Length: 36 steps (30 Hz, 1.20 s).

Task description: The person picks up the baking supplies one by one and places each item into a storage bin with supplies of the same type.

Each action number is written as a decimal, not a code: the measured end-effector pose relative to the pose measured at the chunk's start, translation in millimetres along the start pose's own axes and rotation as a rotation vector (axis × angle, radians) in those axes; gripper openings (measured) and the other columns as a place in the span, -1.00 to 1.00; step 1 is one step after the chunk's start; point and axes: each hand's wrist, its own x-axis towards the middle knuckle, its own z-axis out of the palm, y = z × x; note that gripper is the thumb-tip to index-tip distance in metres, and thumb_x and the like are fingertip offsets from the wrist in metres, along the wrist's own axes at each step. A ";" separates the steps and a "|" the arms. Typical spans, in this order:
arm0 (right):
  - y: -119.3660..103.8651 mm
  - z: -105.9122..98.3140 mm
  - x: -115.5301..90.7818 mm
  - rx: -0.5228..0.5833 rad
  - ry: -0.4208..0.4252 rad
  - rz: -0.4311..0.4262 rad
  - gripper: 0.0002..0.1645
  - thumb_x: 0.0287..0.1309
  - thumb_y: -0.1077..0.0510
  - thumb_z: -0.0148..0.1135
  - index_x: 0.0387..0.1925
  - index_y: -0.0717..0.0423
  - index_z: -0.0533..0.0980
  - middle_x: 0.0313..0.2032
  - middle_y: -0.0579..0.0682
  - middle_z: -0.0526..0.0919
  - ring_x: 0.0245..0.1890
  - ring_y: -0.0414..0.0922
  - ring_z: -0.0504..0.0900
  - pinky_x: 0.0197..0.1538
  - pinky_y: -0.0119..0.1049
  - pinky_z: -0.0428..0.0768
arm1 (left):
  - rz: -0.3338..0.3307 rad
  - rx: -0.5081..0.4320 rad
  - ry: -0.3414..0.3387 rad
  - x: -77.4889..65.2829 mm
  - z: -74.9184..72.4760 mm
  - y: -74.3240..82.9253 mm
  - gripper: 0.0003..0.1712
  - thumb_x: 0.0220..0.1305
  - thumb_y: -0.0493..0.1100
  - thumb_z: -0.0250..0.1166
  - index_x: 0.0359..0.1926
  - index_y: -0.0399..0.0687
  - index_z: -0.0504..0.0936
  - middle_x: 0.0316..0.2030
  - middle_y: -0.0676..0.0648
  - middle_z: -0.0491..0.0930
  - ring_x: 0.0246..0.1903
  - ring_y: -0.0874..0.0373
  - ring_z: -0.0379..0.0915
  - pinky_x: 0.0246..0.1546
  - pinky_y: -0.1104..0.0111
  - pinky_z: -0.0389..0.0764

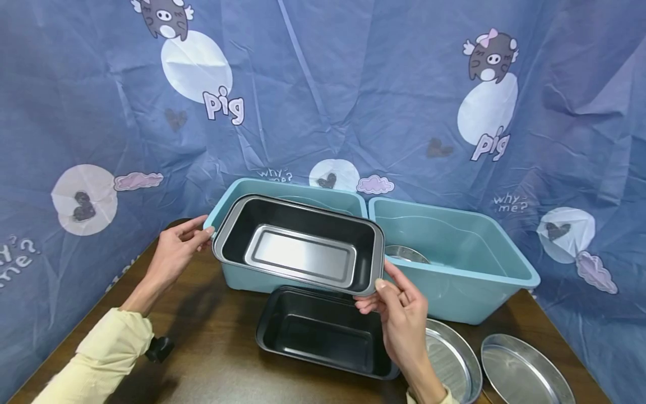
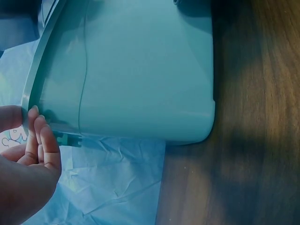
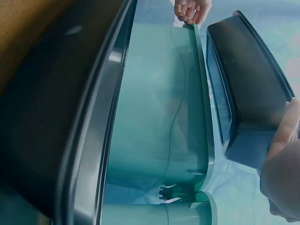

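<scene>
A rectangular loaf pan point(image 1: 303, 255), dark-walled with a shiny recessed base, hangs tilted over the front of the left teal bin point(image 1: 242, 278). My right hand point(image 1: 404, 314) grips its right end, thumb on the rim and fingers underneath; the right wrist view shows the held pan's dark outside point(image 3: 248, 79). At the bin's left corner, my left hand point(image 1: 176, 247) pinches the bin rim between thumb and fingertips. The left wrist view has this left hand point(image 2: 35, 164) on the rim, apart from the pan. Another dark loaf pan point(image 1: 328, 336) lies on the table below.
A second teal bin point(image 1: 454, 286) stands to the right, with a round metal pan point(image 1: 406, 254) inside. Two round metal pans point(image 1: 449, 359) lie on the wooden table point(image 1: 212, 359) at the front right. A blue printed cloth point(image 1: 343, 84) hangs behind the bins.
</scene>
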 end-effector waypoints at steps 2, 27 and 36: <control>0.6 0.5 2.0 0.007 0.006 0.003 -0.49 0.39 0.54 -0.06 0.31 0.71 0.21 -0.43 0.12 0.76 -0.58 -0.15 0.73 -0.46 -0.35 0.70 | -0.001 0.001 -0.001 -0.3 -0.1 0.2 -0.45 0.49 -0.24 0.26 0.33 -0.56 0.42 -0.48 0.27 0.59 -0.44 0.45 0.51 -0.33 0.59 0.53; 10.6 7.4 32.7 0.016 0.050 0.013 -0.41 0.39 0.49 -0.06 0.38 0.68 0.16 -0.50 0.03 0.75 -0.58 -0.20 0.72 -0.42 -0.37 0.70 | 0.002 0.007 -0.003 -0.3 -0.6 2.8 -0.42 0.50 -0.24 0.25 0.35 -0.58 0.39 -0.45 0.21 0.63 -0.44 0.45 0.52 -0.32 0.59 0.54; 15.9 10.3 42.7 0.044 0.049 0.014 -0.39 0.39 0.47 -0.05 0.40 0.67 0.13 -0.50 0.02 0.75 -0.57 -0.21 0.73 -0.41 -0.38 0.70 | -0.020 0.030 0.006 -1.7 -0.6 4.3 -0.42 0.50 -0.21 0.25 0.36 -0.53 0.41 -0.44 0.19 0.63 -0.43 0.43 0.53 -0.33 0.57 0.54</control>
